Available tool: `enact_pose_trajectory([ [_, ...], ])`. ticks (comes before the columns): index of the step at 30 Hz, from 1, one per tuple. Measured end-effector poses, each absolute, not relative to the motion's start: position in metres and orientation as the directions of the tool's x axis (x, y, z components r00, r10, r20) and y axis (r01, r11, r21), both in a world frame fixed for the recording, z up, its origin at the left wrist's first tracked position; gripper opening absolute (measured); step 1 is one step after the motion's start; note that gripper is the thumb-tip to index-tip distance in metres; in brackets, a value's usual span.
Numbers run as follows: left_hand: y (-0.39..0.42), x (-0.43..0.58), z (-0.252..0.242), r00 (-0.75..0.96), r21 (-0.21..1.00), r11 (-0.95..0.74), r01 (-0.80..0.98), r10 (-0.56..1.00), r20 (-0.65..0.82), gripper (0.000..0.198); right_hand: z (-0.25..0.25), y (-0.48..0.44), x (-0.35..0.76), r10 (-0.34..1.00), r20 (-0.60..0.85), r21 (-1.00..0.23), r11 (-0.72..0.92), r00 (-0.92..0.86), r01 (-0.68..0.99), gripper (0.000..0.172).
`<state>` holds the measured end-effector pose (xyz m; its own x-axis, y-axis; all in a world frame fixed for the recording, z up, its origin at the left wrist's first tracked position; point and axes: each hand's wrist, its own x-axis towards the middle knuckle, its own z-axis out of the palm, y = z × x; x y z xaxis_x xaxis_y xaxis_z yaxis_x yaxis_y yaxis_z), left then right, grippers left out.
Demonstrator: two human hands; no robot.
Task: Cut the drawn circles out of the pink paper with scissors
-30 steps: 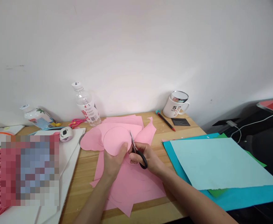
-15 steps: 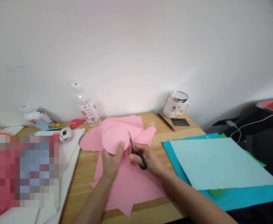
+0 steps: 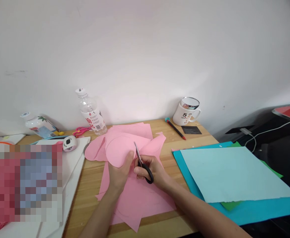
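Observation:
My left hand [image 3: 120, 172] pinches a rounded piece of pink paper [image 3: 120, 150] by its lower edge, the thumb on top. In my right hand [image 3: 148, 168] are black-handled scissors [image 3: 148, 173], their blades pointing up and to the left along the right edge of that piece. Whether the blades are on the paper or just beside it I cannot tell. Beneath both hands lie several pink sheets [image 3: 145, 198] with faint drawn curves. Another pink piece with a rounded end [image 3: 92, 150] lies to the left.
A clear bottle [image 3: 92, 115] and pink scissors [image 3: 80, 131] stand and lie behind. Further right are a pencil [image 3: 176, 129], a white mug [image 3: 184, 114], a dark card [image 3: 191, 130] and stacked blue sheets [image 3: 236, 173]. A white board [image 3: 73, 172] lies left.
The held pink piece has shifted slightly left and down and tilted. My right hand and the scissors have moved a little left and down with it.

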<state>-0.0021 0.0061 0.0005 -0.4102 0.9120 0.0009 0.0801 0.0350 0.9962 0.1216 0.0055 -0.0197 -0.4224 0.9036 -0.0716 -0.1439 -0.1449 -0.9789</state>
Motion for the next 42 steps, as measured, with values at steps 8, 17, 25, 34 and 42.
enact_pose_trajectory([
  [8,0.0068,-0.0033,-0.0042,-0.318,0.997,-0.023,0.078,0.947,0.047,0.038,-0.0169,0.0112,0.1273,0.906,0.016,-0.976,-0.077,-0.422,-0.204,0.044],
  [17,0.0065,-0.0055,-0.004,-0.289,0.997,-0.003,0.074,0.957,0.024,0.041,-0.0126,0.0105,0.1275,0.902,0.037,-0.975,-0.062,-0.43,-0.212,0.042],
  [25,0.008,-0.007,0.0035,-0.249,0.996,-0.008,0.087,0.968,0.03,0.034,-0.0093,0.0094,0.1275,0.908,-0.002,-0.98,-0.084,-0.419,-0.178,0.036],
  [34,0.0088,-0.0086,0.0013,-0.275,0.995,0.018,0.099,0.961,0.011,0.032,-0.0122,0.0092,0.1285,0.91,-0.026,-0.98,-0.105,-0.414,-0.169,0.031],
  [42,0.008,-0.0088,0.0037,-0.283,0.994,0.022,0.11,0.959,0.01,0.033,-0.0149,0.0092,0.1291,0.912,-0.028,-0.986,-0.092,-0.41,-0.136,0.029],
])
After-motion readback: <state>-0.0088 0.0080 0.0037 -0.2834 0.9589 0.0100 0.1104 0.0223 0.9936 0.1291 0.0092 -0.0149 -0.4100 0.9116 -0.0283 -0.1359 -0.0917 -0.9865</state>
